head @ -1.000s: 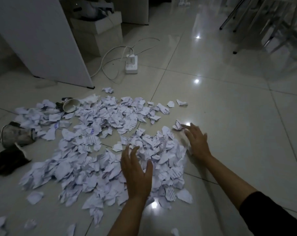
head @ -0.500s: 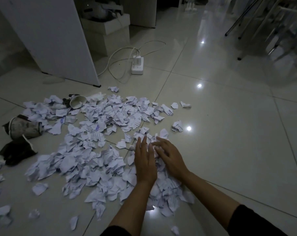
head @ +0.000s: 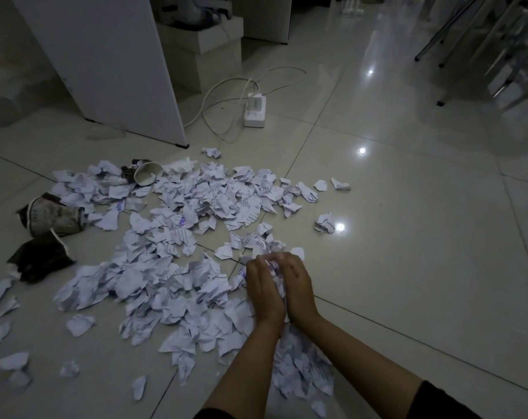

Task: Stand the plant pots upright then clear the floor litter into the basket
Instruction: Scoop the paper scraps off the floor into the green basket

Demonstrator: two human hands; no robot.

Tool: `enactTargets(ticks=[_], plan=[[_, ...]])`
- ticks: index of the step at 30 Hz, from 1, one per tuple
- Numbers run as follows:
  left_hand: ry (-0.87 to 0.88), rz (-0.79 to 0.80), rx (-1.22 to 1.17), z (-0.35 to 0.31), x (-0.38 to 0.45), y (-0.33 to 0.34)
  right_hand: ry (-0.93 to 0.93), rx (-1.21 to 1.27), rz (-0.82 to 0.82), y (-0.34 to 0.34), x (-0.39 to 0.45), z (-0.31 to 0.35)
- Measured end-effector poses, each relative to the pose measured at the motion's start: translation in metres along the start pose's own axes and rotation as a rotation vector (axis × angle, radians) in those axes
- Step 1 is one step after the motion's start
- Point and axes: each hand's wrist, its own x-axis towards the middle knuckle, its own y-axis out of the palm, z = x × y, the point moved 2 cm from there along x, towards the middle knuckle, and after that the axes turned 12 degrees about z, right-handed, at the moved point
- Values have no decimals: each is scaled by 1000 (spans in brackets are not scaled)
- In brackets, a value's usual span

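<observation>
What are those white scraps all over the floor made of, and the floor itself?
The scraps look like thin matte paper: torn edges, crumpled folds, faint printed lines. The floor appears to be glossy glazed tile, perhaps ceramic: it mirrors the ceiling lights and has straight grout lines.

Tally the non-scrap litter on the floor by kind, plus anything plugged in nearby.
Paper cups lying on their sides: 2, one white-mouthed, one printed
Dark crumpled wrapper: 1
White power strip: 1
Total: 4
Paper scraps: too many to count.
</observation>
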Motion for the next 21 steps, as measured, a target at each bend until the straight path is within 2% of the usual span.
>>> enactTargets(ticks=[9, 14, 21], plan=[[-24, -59, -104, -27, -3, -6, 24, 42, -81, 10, 6, 21], [14, -165, -29, -38, -5, -16, 25, 35, -69, 15, 4, 34], [36, -255, 55, -84, -10, -54, -61, 94, 106, 53, 6, 76]])
